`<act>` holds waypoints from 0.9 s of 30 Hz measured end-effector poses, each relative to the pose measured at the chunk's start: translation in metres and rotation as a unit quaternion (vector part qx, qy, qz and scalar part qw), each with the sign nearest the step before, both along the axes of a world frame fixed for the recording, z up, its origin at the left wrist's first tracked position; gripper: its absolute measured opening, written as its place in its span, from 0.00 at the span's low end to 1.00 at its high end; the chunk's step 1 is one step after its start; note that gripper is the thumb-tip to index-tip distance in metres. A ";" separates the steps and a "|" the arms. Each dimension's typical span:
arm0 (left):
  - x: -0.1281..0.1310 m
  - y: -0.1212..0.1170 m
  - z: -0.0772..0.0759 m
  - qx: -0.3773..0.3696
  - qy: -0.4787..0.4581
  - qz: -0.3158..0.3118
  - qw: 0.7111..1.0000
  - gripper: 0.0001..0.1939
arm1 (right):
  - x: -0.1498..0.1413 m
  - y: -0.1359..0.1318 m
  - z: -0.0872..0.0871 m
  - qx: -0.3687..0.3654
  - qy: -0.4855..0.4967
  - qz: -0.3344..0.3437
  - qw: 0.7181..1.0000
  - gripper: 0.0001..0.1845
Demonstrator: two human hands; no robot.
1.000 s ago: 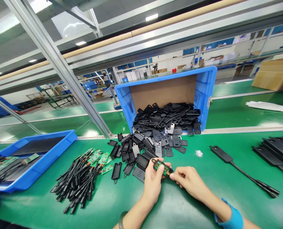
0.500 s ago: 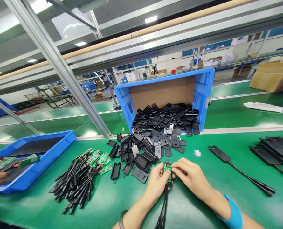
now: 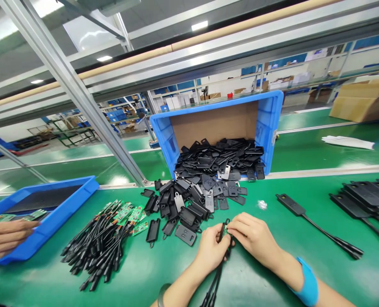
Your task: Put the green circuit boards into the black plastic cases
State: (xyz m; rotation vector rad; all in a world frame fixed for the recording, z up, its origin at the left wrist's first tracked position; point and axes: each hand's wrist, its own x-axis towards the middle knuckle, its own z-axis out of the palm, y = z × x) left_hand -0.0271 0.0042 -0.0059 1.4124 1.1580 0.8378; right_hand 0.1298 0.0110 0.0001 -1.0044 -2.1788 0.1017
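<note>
My left hand (image 3: 210,251) and my right hand (image 3: 251,236) meet over the green bench, both pinched on one small black casing with a green circuit board (image 3: 224,231) in it. Its black cable (image 3: 213,285) hangs from under my left hand toward me. Just beyond my fingers lies a spill of black plastic casing halves (image 3: 189,202). A heap of cabled green boards (image 3: 103,241) lies to the left of my left hand.
A blue bin (image 3: 272,123) tipped on its side spills the casings. A blue tray (image 3: 64,207) stands at the left, with another person's hand (image 3: 4,243) at its rim. Finished black cabled units (image 3: 314,226) lie to the right, several more at the far right.
The board has been turned from lying flat across my fingers to upright, edge-on, between both hands, its cable now hanging toward me. Another person's hand has come in at the left tray.
</note>
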 end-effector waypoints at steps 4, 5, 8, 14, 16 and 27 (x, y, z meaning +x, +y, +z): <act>-0.002 0.000 -0.005 0.019 0.030 -0.005 0.999 0.06 | -0.004 0.001 -0.003 0.052 -0.073 -0.005 0.996 0.16; -0.003 0.001 -0.006 0.018 0.029 -0.005 0.999 0.06 | -0.005 0.002 -0.003 0.063 -0.092 -0.007 0.994 0.17; -0.003 0.003 -0.006 -0.014 0.001 -0.006 1.000 0.06 | -0.005 0.005 -0.001 0.028 -0.112 0.004 0.993 0.15; -0.002 0.008 0.001 -0.112 -0.126 0.034 0.985 0.17 | 0.040 0.030 0.001 -0.099 -0.177 -0.209 0.957 0.10; -0.003 0.008 0.002 -0.122 -0.153 0.033 0.980 0.20 | 0.058 0.038 -0.002 -0.103 -0.240 -0.306 0.916 0.10; -0.007 0.011 0.001 -0.116 -0.211 0.044 0.970 0.24 | 0.031 0.070 0.021 -0.099 -0.230 -0.287 0.925 0.10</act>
